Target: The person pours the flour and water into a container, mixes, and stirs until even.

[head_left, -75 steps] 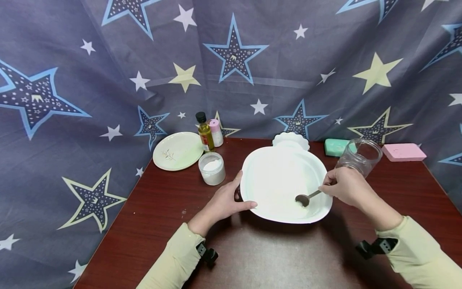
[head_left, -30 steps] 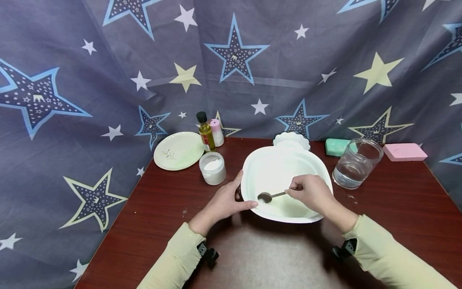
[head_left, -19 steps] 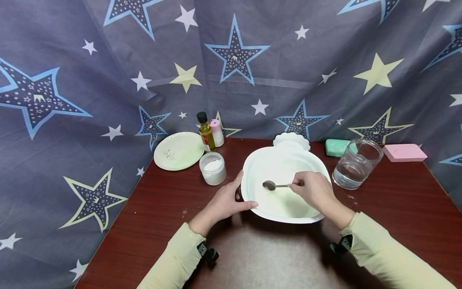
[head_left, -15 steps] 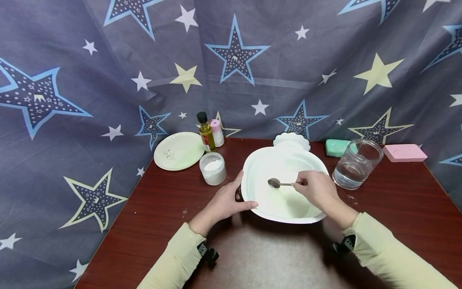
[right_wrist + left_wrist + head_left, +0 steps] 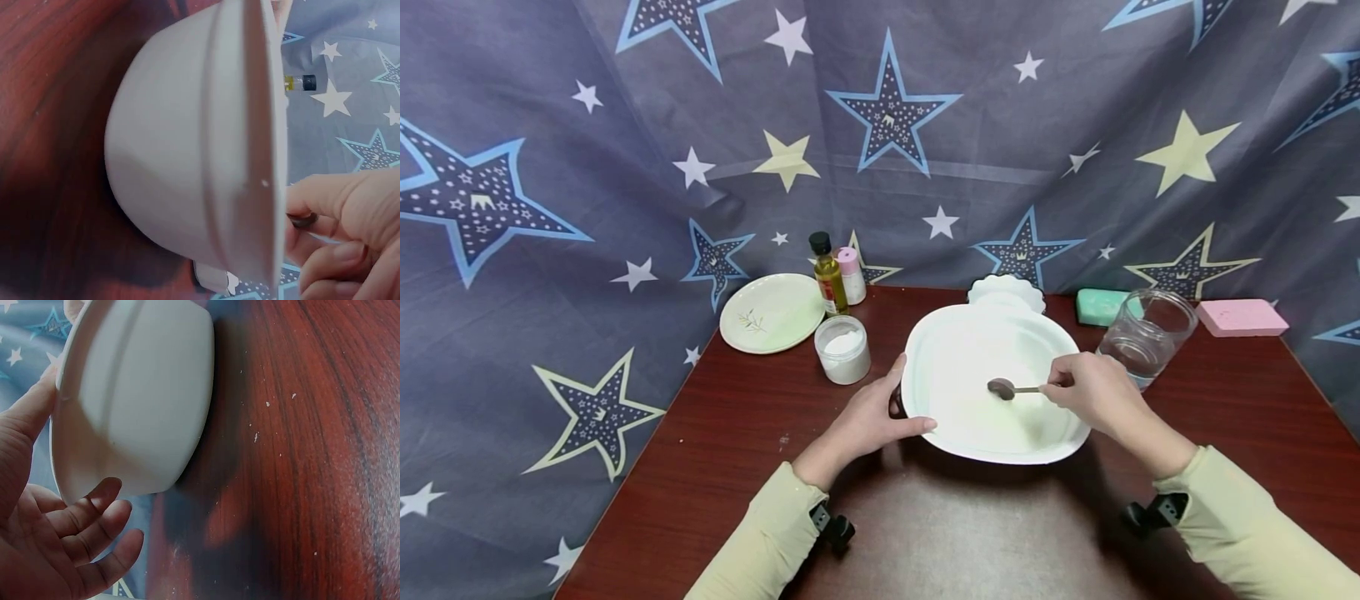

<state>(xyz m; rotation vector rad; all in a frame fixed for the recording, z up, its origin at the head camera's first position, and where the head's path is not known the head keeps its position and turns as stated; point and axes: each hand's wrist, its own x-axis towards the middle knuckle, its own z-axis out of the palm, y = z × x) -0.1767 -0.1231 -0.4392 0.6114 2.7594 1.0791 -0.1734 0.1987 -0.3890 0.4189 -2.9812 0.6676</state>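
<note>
A white oval basin holds some pale, whitish liquid. My left hand grips its left side, thumb over the rim and fingers against the outer wall. In the left wrist view, the loosely bent fingers lie along the outside of the basin. My right hand, above the basin's right rim, pinches the handle of a dark spoon. The bowl of the spoon is inside the basin, near the middle. The right wrist view shows the handle end between thumb and fingers, while the basin wall hides the rest.
A glass jar of water stands close behind my right hand. Left of the basin are an open jar of white powder, an oil bottle, a pink-capped shaker and a plate. Green and pink blocks lie at the back right.
My right hand first swept the spoon leftward through the basin, then up and back to the right toward the middle. My left hand and the basin have stayed in place.
</note>
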